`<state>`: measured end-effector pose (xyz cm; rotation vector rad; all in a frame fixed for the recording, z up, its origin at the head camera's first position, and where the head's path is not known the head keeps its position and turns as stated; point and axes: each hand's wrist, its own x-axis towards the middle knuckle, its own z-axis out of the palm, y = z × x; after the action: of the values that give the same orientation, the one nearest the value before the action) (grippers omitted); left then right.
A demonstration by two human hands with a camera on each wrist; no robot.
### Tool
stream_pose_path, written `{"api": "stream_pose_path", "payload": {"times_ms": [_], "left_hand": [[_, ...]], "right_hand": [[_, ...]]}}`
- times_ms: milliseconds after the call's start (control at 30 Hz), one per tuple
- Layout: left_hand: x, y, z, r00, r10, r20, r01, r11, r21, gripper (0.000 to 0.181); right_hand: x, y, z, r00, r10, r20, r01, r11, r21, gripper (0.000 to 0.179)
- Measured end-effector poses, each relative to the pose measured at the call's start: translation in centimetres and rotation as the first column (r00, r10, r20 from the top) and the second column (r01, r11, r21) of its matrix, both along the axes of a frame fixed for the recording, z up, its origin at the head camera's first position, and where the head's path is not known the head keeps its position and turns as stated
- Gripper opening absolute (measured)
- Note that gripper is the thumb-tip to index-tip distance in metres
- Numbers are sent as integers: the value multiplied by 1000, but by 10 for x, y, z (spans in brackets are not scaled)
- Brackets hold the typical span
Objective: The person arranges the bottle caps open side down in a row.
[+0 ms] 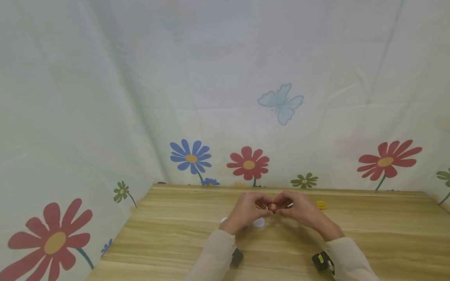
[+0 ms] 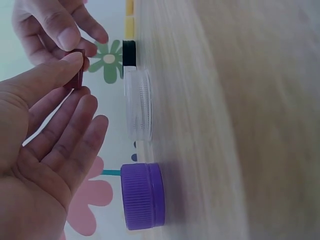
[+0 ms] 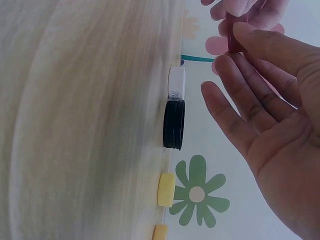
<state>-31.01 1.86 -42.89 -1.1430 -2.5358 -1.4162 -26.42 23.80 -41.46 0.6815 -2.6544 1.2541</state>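
Both hands meet above the table around a small dark red cap [image 1: 273, 207] with a pale mark on its face. My left hand [image 1: 243, 210] pinches one side of it between thumb and fingertips, and my right hand [image 1: 301, 209] pinches the other side. In the left wrist view the cap [image 2: 76, 80] is seen edge-on, the left thumb along it and the lower fingers loosely extended. The right wrist view shows the same cap [image 3: 234, 39] at the right thumb and fingertips, partly covered by both thumbs.
A ribbed purple cap [image 2: 142, 196] and a clear lid [image 2: 138, 105] stand on the wooden table [image 1: 168, 222]. Beyond are a white cap [image 3: 176, 83], a black cap [image 3: 173, 125] and yellow caps [image 3: 166, 190]. A flower-printed curtain [image 1: 225, 78] hangs behind the table.
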Motion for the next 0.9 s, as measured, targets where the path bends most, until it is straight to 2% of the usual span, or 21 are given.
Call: {"api": "stream_pose_path", "payload": {"times_ms": [267,600,900], "left_hand": [[0,0,-2,1000,9,25,-8,999,-39,22],[-1,-1,-4,999,4,47,-1,998,-57,24],[0,0,-4,996,-1,86,7,997,-72,22]], "right_hand": [[-1,0,-3,1000,21,2,-21,1000,15,19],[-2,2,-5,997,53,50,-53,999,-4,20],[-1,1,-8,995,51,87,-51,999,-9,20]]}}
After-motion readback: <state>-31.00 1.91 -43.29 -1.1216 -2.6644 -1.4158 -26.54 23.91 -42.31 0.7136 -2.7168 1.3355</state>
